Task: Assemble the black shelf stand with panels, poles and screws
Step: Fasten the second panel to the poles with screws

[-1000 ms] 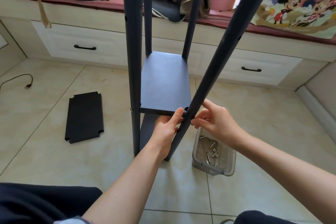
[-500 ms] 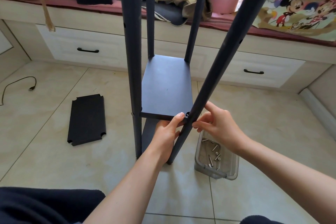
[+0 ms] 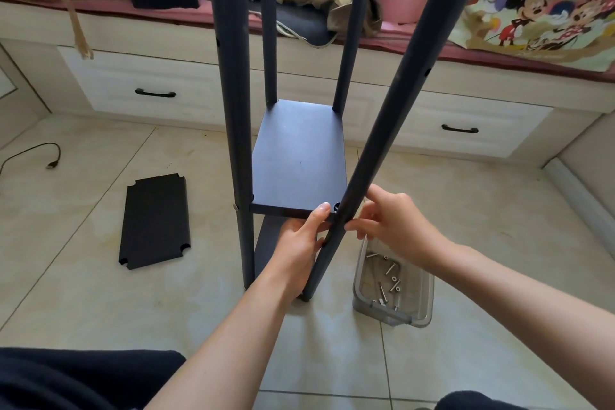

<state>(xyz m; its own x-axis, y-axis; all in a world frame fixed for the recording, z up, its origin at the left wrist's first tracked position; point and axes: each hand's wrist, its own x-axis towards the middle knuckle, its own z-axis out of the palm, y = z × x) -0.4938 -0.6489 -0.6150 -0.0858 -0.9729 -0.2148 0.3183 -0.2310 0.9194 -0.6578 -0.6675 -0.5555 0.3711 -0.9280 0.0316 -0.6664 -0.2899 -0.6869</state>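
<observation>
The black shelf stand stands on the tiled floor with a black shelf panel held between upright poles. A near left pole stands straight. The near right pole leans outward to the right. My left hand grips the front right corner of the panel, thumb on top. My right hand pinches the leaning pole at the level of that corner. A lower panel shows dimly beneath. A spare black panel lies flat on the floor at the left.
A clear plastic tub with several screws sits on the floor right of the stand. A cable lies far left. White drawers under a cushioned bench with clutter run along the back. My dark-clothed knees fill the bottom edge.
The view has shifted slightly and the stand sits a little lower in frame. Both hands keep their places at the panel's front right corner and the leaning pole.
</observation>
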